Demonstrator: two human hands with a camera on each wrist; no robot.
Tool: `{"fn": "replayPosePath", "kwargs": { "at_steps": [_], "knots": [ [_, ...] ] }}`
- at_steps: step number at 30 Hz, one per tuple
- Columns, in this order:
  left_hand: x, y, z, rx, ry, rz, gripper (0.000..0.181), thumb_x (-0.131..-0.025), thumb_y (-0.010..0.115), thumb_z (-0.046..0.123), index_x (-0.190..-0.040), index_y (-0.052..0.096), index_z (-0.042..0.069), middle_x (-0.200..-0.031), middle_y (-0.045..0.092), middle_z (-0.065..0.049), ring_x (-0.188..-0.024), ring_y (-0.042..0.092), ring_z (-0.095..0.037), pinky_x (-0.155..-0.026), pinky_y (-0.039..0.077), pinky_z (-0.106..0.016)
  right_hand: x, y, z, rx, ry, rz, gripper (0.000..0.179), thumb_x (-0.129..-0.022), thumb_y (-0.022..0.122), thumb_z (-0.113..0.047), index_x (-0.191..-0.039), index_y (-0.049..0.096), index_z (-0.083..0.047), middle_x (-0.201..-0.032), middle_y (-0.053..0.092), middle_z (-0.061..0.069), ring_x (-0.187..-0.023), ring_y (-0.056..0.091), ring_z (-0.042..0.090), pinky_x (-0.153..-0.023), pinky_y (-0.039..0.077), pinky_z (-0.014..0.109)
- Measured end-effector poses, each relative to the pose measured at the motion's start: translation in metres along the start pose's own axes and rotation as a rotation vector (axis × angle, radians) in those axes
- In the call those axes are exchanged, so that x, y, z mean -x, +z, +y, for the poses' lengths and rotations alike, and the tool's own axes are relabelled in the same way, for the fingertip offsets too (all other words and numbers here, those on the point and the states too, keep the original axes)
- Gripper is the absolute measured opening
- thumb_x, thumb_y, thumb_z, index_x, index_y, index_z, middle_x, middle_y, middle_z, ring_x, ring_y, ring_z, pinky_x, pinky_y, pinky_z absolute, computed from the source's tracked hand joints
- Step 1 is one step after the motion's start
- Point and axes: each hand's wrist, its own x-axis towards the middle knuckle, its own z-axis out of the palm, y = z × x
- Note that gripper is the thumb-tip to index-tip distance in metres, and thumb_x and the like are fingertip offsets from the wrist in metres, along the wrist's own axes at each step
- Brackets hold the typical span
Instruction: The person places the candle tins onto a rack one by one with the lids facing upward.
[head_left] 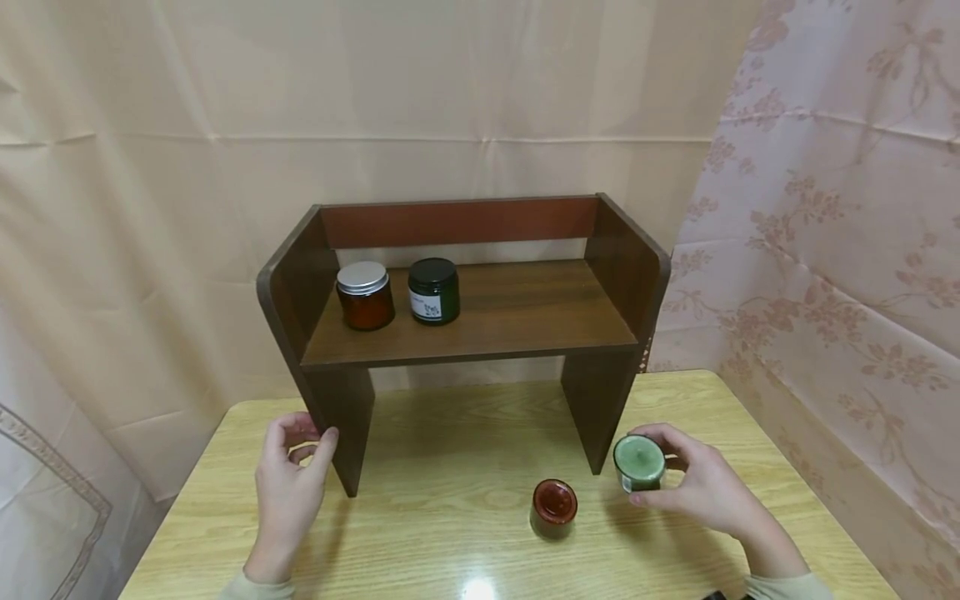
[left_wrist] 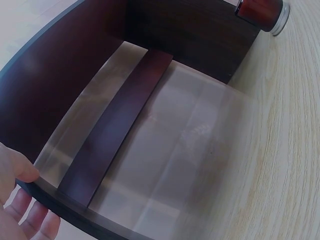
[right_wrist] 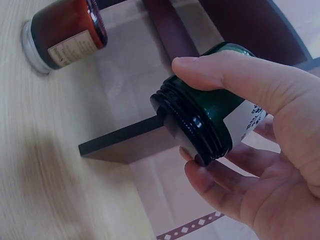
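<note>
At the lower left, my left hand [head_left: 288,487] grips the front edge of the left side panel of a dark brown wooden shelf [head_left: 525,312]. The left wrist view shows its thumb and fingers [left_wrist: 37,220] on opposite faces of that panel. My right hand [head_left: 701,487] holds a green glass jar [head_left: 639,461] over the table, right of the shelf. In the right wrist view this jar's black lid [right_wrist: 192,125] points down toward the tabletop, and a white label is partly covered by the hand. An amber-red jar [head_left: 555,508] stands upside down on its silver lid between the hands.
On the shelf board stand an amber jar with a silver lid [head_left: 365,296] and a dark green jar with a black lid [head_left: 433,292], both upright at the left. The light wood table [head_left: 420,542] carries everything. Beige curtains [head_left: 480,100] hang behind, patterned fabric [head_left: 847,250] at right.
</note>
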Motion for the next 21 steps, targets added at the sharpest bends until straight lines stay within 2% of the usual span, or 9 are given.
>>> {"fn": "replayPosePath", "kwargs": {
  "at_steps": [12, 18, 21],
  "knots": [
    [0.0, 0.0, 0.001, -0.007, -0.002, -0.01, 0.028, -0.095, 0.076, -0.012, -0.117, 0.058, -0.01, -0.107, 0.062, 0.002, -0.096, 0.063, -0.004, -0.078, 0.054, -0.007, 0.0, 0.0, -0.013, 0.031, -0.029, 0.011, 0.076, -0.065, 0.108, -0.018, -0.13, 0.068, -0.021, -0.113, 0.074, -0.011, -0.099, 0.068, 0.008, -0.085, 0.061, 0.028],
    [0.0, -0.001, 0.002, -0.005, -0.017, -0.011, 0.028, -0.096, 0.076, -0.009, -0.118, 0.059, -0.009, -0.107, 0.062, 0.001, -0.096, 0.063, -0.004, -0.078, 0.053, -0.008, 0.0, -0.001, -0.013, 0.006, 0.007, -0.001, 0.076, -0.066, 0.108, -0.018, -0.13, 0.067, -0.023, -0.113, 0.075, -0.012, -0.099, 0.073, 0.007, -0.089, 0.058, 0.021],
    [0.0, -0.001, 0.002, -0.005, -0.023, -0.01, 0.028, -0.096, 0.076, -0.009, -0.118, 0.059, -0.009, -0.107, 0.061, 0.0, -0.096, 0.063, -0.003, -0.079, 0.054, -0.007, 0.0, 0.0, -0.013, -0.009, -0.009, -0.003, 0.076, -0.067, 0.108, -0.016, -0.131, 0.067, -0.02, -0.114, 0.075, -0.009, -0.1, 0.074, 0.008, -0.09, 0.058, 0.019]
  ]
}}
